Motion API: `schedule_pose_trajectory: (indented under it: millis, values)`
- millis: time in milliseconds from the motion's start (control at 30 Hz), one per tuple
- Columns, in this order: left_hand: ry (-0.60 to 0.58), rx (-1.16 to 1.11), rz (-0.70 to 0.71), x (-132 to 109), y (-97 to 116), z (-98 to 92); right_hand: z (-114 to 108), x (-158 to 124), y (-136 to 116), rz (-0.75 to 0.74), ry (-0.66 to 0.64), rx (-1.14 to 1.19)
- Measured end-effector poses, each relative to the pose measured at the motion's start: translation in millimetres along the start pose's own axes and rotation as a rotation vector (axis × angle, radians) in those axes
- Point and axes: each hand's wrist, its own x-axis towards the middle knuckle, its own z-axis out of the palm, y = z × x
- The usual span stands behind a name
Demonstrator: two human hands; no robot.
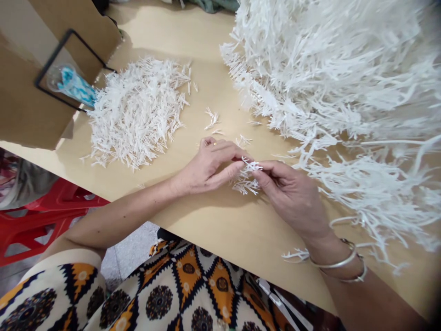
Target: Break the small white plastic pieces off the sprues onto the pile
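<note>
Close together over the table, my left hand and my right hand both pinch a small white plastic sprig with fine branching tips. Thumb and fingers of each hand are pressed on it from either side. Beneath the fingertips, more white sprig pieces show; whether they are held or lie on the table I cannot tell. To the left lies a heap of short white sprigs. On the right rises a much bigger pile of longer white branching strands, reaching down beside my right wrist.
A cardboard box stands at the left edge, with a black wire frame and a clear cup holding something blue and white. Loose sprigs dot the tan table. Red plastic stools are below left.
</note>
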Motion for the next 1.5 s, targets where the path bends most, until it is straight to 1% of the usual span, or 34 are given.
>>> schedule_pose_trajectory:
  millis: [133, 233, 333, 467, 600, 667, 800, 867, 933, 1033, 1100, 1167, 1233, 1333, 1433, 1500]
  values:
    - [0.002, 0.026, 0.026, 0.2, -3.9, 5.1, 0.3, -1.3, 2.8, -0.003, -0.021, -0.071]
    - [-0.034, 0.011, 0.031, 0.0, -5.5, 6.3, 0.5, -1.8, 5.9, -0.049, -0.035, -0.146]
    - [-0.046, -0.030, 0.001, 0.4, -7.6, 6.6, 2.1, -1.3, 7.6, -0.086, -0.044, -0.182]
    - [-0.025, -0.049, -0.021, 0.4, -9.7, 6.7, 3.8, -1.5, 9.5, -0.110, -0.008, -0.229]
    - [-0.088, 0.020, -0.012, -0.7, -10.7, 4.7, 0.1, -1.8, 11.7, -0.075, 0.028, -0.248]
    - [-0.090, 0.097, -0.023, -1.4, -10.4, 4.8, -2.8, -1.1, 11.9, -0.056, 0.031, -0.238]
    - [0.040, 0.310, -0.054, -2.7, -8.1, 7.8, -5.8, 0.4, 9.5, -0.073, -0.037, -0.232]
    - [0.098, 0.385, -0.082, -3.6, -10.6, 6.4, -6.7, -0.1, 7.5, -0.089, -0.063, -0.240]
    - [0.167, 0.443, -0.148, -4.9, -19.3, -0.3, -8.2, -1.3, 6.3, -0.091, -0.082, -0.242]
    - [0.304, 0.492, -0.267, -7.4, -40.8, -16.4, -10.2, -2.3, 7.6, -0.059, -0.091, -0.222]
    - [0.381, 0.491, -0.263, -8.2, -51.9, -24.0, -9.6, -1.7, 10.1, -0.041, -0.066, -0.214]
    - [0.412, 0.489, -0.240, -7.4, -53.9, -25.5, -7.4, -0.8, 12.7, -0.044, -0.029, -0.215]
    - [0.388, 0.496, -0.220, -5.0, -46.2, -22.1, -5.0, -0.5, 14.3, -0.062, 0.001, -0.213]
    - [0.257, 0.471, -0.151, -0.5, -26.2, -14.2, -3.0, -1.5, 14.1, -0.072, 0.018, -0.184]
    - [0.088, 0.333, -0.031, 2.6, -12.5, -7.6, -3.0, -2.7, 11.8, -0.095, 0.018, -0.132]
    - [0.021, 0.200, 0.034, 3.7, -10.6, -4.7, -3.5, -2.8, 10.1, -0.114, 0.014, -0.103]
